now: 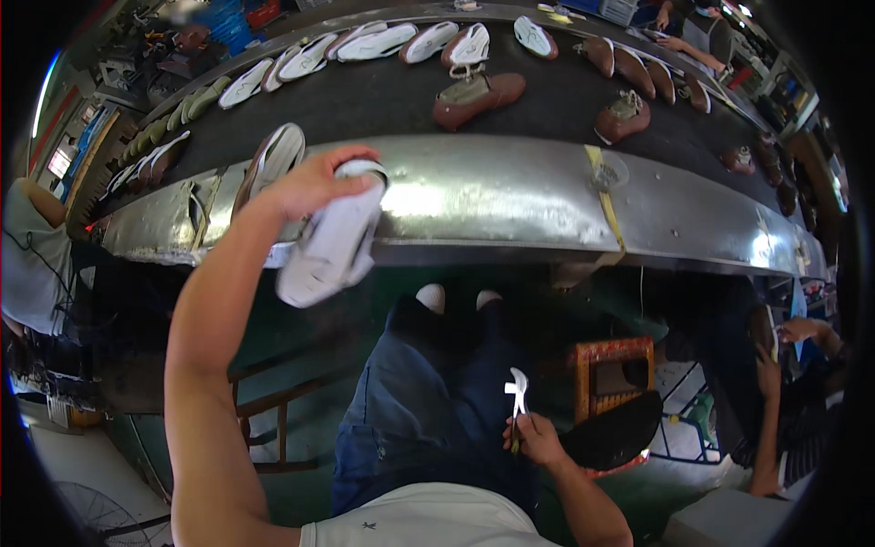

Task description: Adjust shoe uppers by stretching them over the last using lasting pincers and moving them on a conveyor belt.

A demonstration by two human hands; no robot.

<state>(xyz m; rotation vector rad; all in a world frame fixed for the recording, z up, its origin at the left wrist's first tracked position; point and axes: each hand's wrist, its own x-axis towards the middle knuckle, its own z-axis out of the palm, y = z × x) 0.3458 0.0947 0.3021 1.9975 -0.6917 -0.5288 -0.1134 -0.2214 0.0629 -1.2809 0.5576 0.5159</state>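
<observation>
The left hand (321, 182) is holding one shoe (330, 242) above the near edge of the metal ledge (492, 201), pale sole facing up; its long axis is slanting, the gripped end pointing away and to the right, the free end pointing back toward the person and to the left. The left fingers are closing around the far end, the thumb lying along the sole. The right hand (536, 438), low before the right thigh, is curling its fingers around the handle of one hammer (518, 394), whose silver head is pointing away from the body. One further shoe (278, 157) is leaning on the ledge just beside the left hand. On the dark belt (383, 105) two laced brown shoes, one nearer the middle (476, 98) and one farther right (623, 118), are standing upright; four brown shoes (635, 71) are lining the far right edge, and at least six pale-soled ones (378, 43) are lying in the far row. Three co-workers are showing: one at the left (41, 242), one across the belt (709, 38), one at the right (802, 392).
</observation>
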